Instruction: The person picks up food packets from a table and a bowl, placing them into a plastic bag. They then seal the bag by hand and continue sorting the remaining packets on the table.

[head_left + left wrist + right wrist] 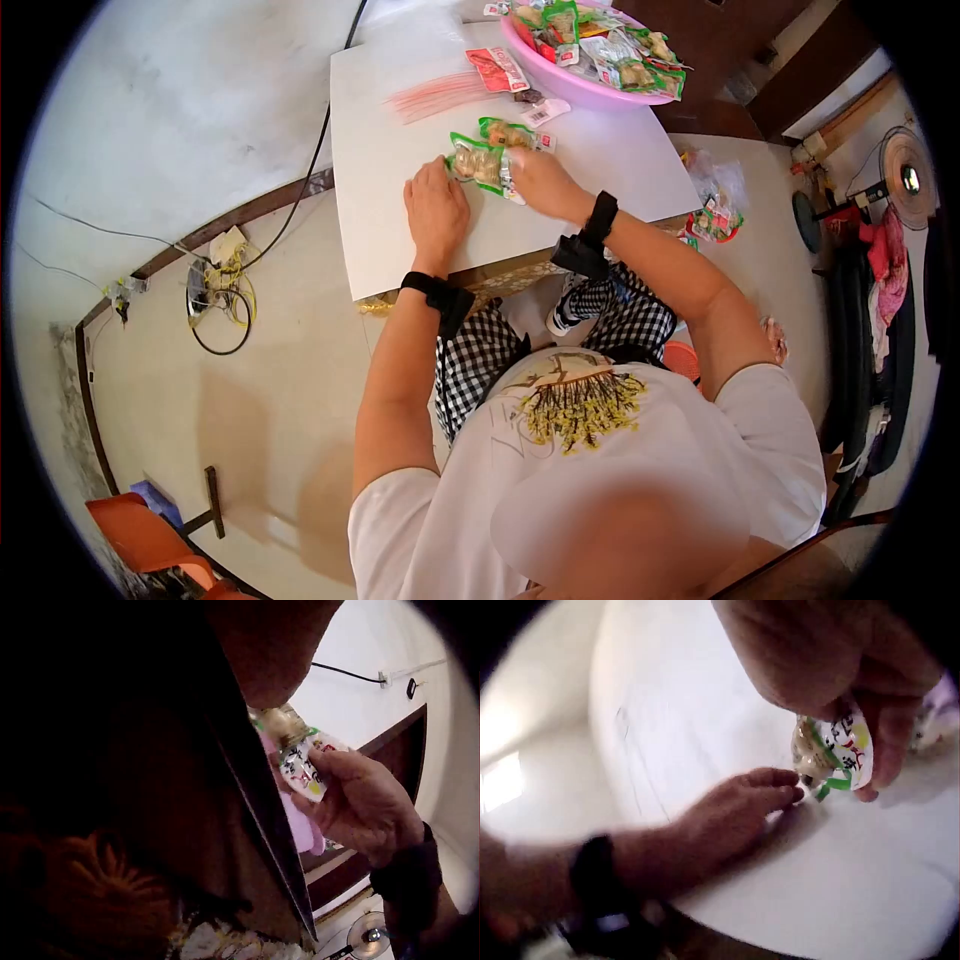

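Observation:
A vacuum-sealed food packet (478, 165) with green edges and pale brown contents is held between the two hands over the white tabletop. My right hand (550, 186) pinches its white printed end (853, 750) between thumb and fingers. At the packet's other end, the left hand (437, 210) pinches the edge with its fingertips, as the right wrist view shows (739, 806). Just beyond lies a second similar packet (520, 134) on the table. The left wrist view has the right hand (367, 799) on the printed end, while much of the left hand is dark.
At the table's (375, 170) far right stands a pink basin (600, 92) heaped with packets. Near it lie a red-and-white pouch (497, 70), thin red strands (432, 97) and a small white label (545, 111). A plastic bag of packets (715, 200) sits beyond the right edge.

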Tool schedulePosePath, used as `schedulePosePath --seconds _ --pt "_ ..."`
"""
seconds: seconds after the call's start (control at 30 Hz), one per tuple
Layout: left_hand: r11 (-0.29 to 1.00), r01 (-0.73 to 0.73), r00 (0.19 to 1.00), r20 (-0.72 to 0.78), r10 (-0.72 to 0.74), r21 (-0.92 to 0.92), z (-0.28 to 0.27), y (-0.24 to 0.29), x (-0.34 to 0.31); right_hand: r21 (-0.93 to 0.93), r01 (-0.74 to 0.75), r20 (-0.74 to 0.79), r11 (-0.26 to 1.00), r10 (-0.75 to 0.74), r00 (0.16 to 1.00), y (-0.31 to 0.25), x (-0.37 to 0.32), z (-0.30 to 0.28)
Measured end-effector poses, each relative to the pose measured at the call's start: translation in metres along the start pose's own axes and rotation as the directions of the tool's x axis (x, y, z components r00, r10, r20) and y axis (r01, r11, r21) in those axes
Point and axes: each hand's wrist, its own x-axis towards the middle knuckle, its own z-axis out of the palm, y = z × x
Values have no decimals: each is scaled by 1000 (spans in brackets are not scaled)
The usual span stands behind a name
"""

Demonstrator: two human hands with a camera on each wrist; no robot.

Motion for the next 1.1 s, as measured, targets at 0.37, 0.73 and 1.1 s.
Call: schedulePosePath --seconds 0.37,0.73,1.1 --pt "981 16 999 -43 -25 -195 7 -18 10 -334 33 -197 942 -104 975 7 -4 -52" --pt "934 -288 901 390 189 212 -45 14 3 -386 333 21 860 -353 935 -2 19 13" --pt "894 -273 944 276 179 355 -70 2 12 -122 428 -156 895 -443 883 -48 14 -25"
